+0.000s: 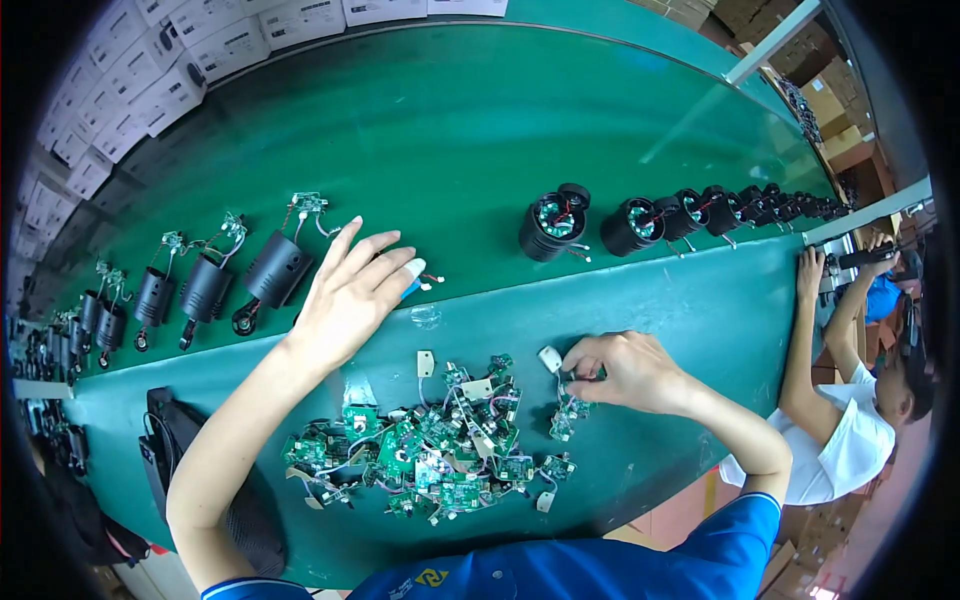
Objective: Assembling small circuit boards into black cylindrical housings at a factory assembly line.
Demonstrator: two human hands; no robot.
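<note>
My left hand [352, 285] reaches to the green belt with its fingers stretched out, a white cover on one fingertip. A small blue piece [411, 288] with red and white wire ends shows beside its fingertips; whatever else lies beneath the hand is hidden. Left of it stands a black cylindrical housing [278, 270] with a circuit board [310, 202] wired to its top. My right hand [632, 372] is closed in a pinch on a wired circuit board [566, 418], whose pale tag [550, 358] sticks up by the fingers. A pile of green circuit boards [430, 450] lies between my forearms.
More black housings [153, 297] line the belt at left, and a row of open black housings [553, 225] with boards inside runs right. White boxes [215, 45] are stacked at the far left. A dark bag [250, 500] lies by my left forearm. A co-worker [835, 430] sits at right.
</note>
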